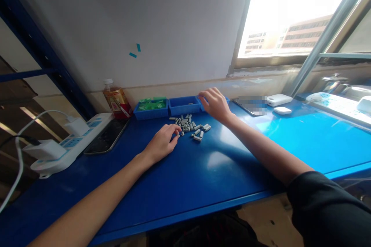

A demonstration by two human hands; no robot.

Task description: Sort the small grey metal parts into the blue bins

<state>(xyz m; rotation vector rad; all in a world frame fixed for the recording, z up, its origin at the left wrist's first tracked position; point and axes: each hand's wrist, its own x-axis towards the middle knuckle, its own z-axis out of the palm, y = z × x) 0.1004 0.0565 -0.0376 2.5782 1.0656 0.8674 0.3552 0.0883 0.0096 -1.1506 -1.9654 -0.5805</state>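
A loose pile of small metal cylinders lies on the blue table. My left hand rests at the pile's near left edge, thumb and forefinger closed around a small metal piece that is partly hidden. My right hand hovers over the bins beyond the pile, fingers bent and somewhat apart, with nothing visible between them. It partly covers the right blue bin. In the middle blue bin lies a small piece. The left blue bin holds green packets.
On the left are a drink bottle, a dark phone and a power strip with plugs and cables. To the right lie another phone, white cases and a second power strip. A wall and window stand behind.
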